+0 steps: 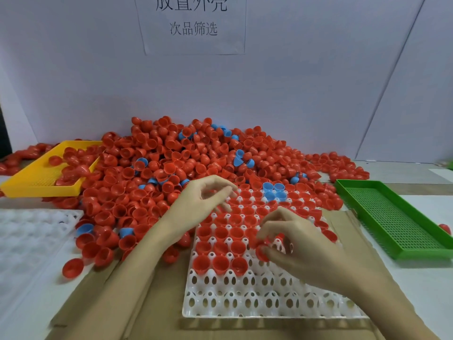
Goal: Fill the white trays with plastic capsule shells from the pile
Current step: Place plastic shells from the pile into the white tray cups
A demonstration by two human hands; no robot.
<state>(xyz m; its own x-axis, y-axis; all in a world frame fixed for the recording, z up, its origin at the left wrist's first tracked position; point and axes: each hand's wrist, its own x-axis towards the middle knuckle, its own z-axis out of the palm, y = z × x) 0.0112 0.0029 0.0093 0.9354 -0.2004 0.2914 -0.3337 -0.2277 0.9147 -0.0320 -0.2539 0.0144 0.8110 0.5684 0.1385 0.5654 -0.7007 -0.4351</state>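
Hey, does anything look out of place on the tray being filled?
Yes. A few blue shells sit in the far cells of the white tray, where every other filled cell holds red. One red shell lies alone beyond the green tray.

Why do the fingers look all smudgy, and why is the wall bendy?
Head view: the left hand fingertips are smeared by motion blur; the right hand is a bit sharper; the wide lens curves the wall seams; soft even light, faint shadows under the arms on the cardboard.

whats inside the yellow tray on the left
Loose red shells lie in the yellow tray, spilled over from the pile against its right side. Part of the perforated floor shows near the front; the rest is covered by shells.
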